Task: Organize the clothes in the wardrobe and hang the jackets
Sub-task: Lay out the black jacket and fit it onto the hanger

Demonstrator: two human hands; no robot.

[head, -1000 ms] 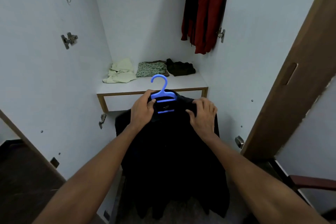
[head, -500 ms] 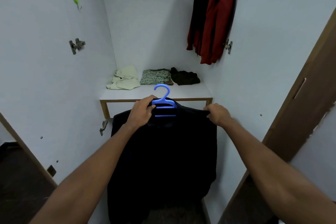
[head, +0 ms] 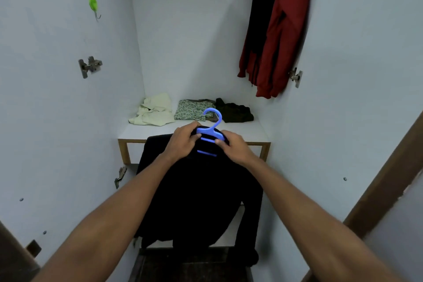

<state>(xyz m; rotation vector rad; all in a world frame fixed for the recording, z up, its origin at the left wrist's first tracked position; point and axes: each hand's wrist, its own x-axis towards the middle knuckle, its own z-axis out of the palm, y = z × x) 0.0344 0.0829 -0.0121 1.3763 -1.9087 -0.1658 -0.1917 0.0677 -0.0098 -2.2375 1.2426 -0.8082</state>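
Head view, wardrobe interior seen from above and in front. Black jacket (head: pixel 201 194) draped on blue plastic hanger (head: pixel 211 131), held up in front of the white shelf (head: pixel 249 133), its lower hem hanging down toward the dark floor (head: pixel 192 265). Left hand (head: pixel 183 142) curled round the jacket collar at the hanger's left shoulder, thumb pressed against the blue bar. Right hand (head: pixel 235 146) gripping the hanger's right shoulder, fingers bent over the collar fabric, thumb tip on the bar. Hands close together, hanger neck between them, hook standing upright and free above both. On the shelf behind, three folded piles in a row: cream garment (head: pixel 153 112) at left, floral-print garment (head: pixel 194 110) in the middle, dark olive garment (head: pixel 234 112) at right, each just beside the next. Upper right, red jacket (head: pixel 281 36) hanging against the right wall, with a second dark garment (head: pixel 263 7) hanging just left of it and partly overlapped. Green wall hook (head: pixel 93 4) fixed high on the left wall; metal hinge plate (head: pixel 89 66) below it. Matching hinge plate (head: pixel 296 77) on the right wall, just beside the red jacket's hem. Brown wooden door edge (head: pixel 393 178) at far right.
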